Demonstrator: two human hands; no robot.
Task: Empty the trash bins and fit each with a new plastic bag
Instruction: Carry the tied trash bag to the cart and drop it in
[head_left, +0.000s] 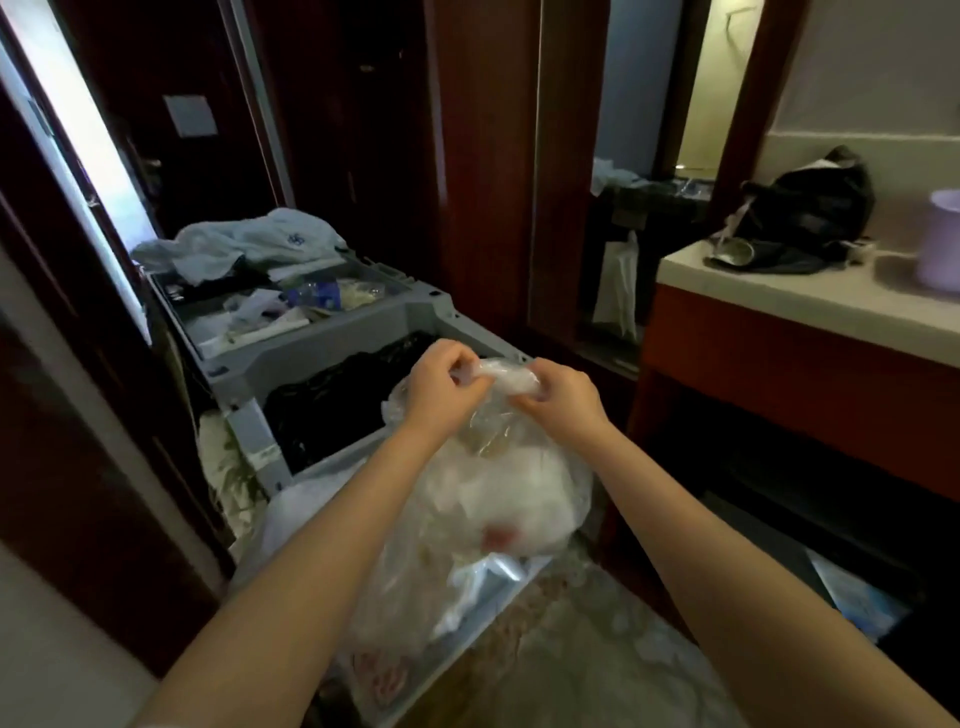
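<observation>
A clear plastic trash bag (498, 499), full of white paper and scraps, hangs over the near end of a grey housekeeping cart (332, 343). My left hand (441, 384) and my right hand (558, 397) both pinch the bag's gathered neck, close together, with the twisted plastic bunched between them. A black bag (332, 410) lines the cart's middle compartment just behind my hands. More clear plastic lies in the cart's nearest compartment under the full bag.
Cloths and small supplies fill the cart's far trays (291, 306). A counter (810, 291) at the right holds a black bag (800, 218) and a lilac plastic bin (940, 239). Dark wooden doors stand behind the cart. Patterned carpet (571, 649) covers the floor below.
</observation>
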